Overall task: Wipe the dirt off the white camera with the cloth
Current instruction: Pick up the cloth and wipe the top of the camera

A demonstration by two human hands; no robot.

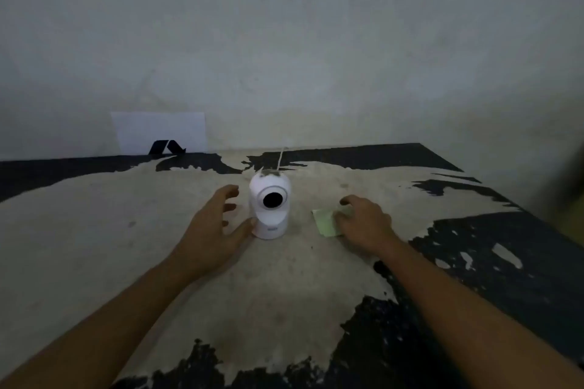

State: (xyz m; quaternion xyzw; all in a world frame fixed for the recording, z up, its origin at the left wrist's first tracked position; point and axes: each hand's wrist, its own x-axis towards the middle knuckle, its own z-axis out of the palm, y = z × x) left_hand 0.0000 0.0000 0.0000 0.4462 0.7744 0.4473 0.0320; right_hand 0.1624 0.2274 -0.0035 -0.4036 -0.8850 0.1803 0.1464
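Note:
A white camera with a round black lens stands upright in the middle of the table, grey dirt on its top. My left hand is just left of it, fingers spread, the thumb touching the camera's base. A pale green cloth lies flat on the table to the right of the camera. My right hand rests on the cloth's right part with the fingers curled down on it; the cloth stays on the table.
The table has a worn pale top with black patches. A thin white cable runs from behind the camera toward the wall. A white sheet with a small black stand leans at the back left.

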